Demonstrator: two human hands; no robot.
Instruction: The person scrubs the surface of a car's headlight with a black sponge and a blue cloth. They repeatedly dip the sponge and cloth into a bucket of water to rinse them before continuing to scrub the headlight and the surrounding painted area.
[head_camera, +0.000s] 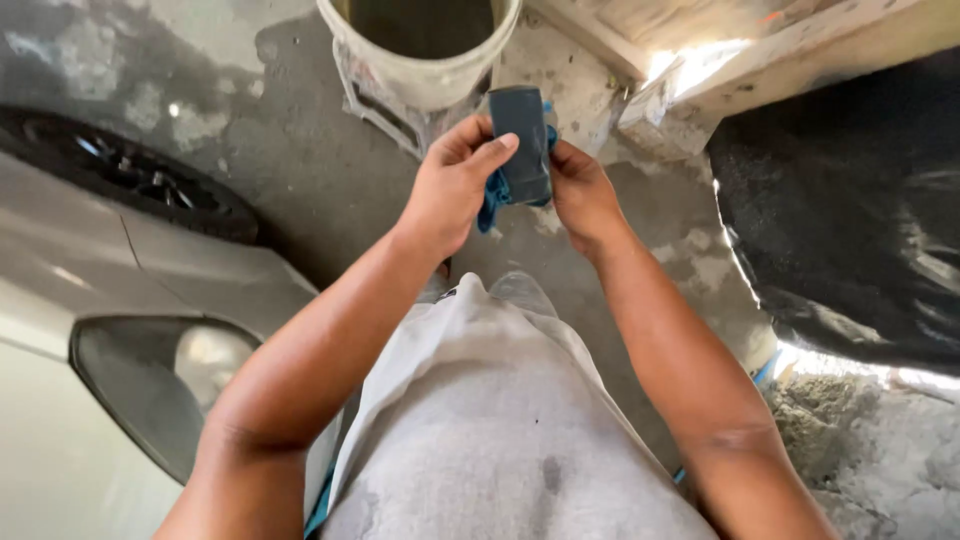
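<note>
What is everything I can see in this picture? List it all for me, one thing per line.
Block: one, dark blue-grey, held up between both hands.
Cloth: one, blue, bunched behind the block.
Bucket: one, white, on the ground at the top, just beyond the hands.
Car: one, silver, at left, with a dark headlight.
Tyre: one, black, upper left.
Tarp: one, black, at right.
Concrete ground: grey, stained, under everything.
Planks: pale, upper right, count unclear.
Shirt: one, light grey, bottom centre.
Left hand: one, gripping the block.
Right hand: one, gripping block and cloth.
</note>
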